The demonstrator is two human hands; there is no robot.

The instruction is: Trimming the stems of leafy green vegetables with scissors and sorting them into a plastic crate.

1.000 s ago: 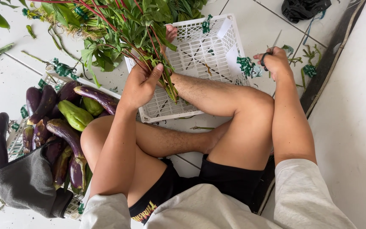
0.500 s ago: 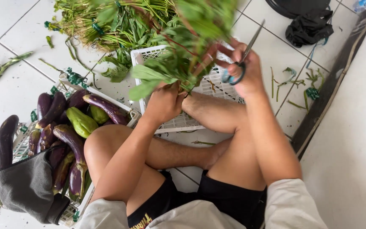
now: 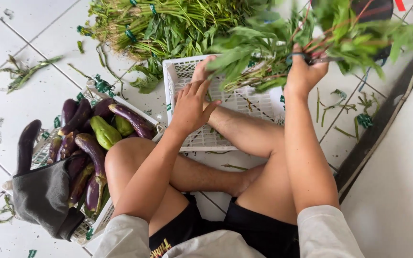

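Down on the white tiled floor (image 3: 34, 100), a person sits cross-legged with a white plastic crate (image 3: 187, 76) just beyond the knees. The right hand (image 3: 303, 72) is raised over the crate's right side, its fingers (image 3: 296, 61) curled tight around the stems of a bunch of leafy greens (image 3: 268, 52); the leaves fan out to both sides and blur toward the right edge. Something dark and thin lies in that same fist, too blurred to make out.

The left hand (image 3: 191, 106) hovers above the crate's left part, palm down, fingers (image 3: 201, 88) spread wide and holding nothing. Its fingertips come close under the hanging leaves of the bunch, though whether they touch them cannot be told.

Behind the crate lies a large pile of greens (image 3: 168, 24), some of them tied with green bands. To the left, beside the person's left knee, a second crate (image 3: 96, 224) holds long purple eggplants (image 3: 92, 148) and a few light green vegetables (image 3: 103, 133). A dark grey cloth (image 3: 44, 198) drapes over its near corner. Loose stems and leaf scraps (image 3: 25, 71) lie scattered on the tiles on the left, and more trimmings (image 3: 354, 107) lie right of the white crate, near a dark strip along the wall.
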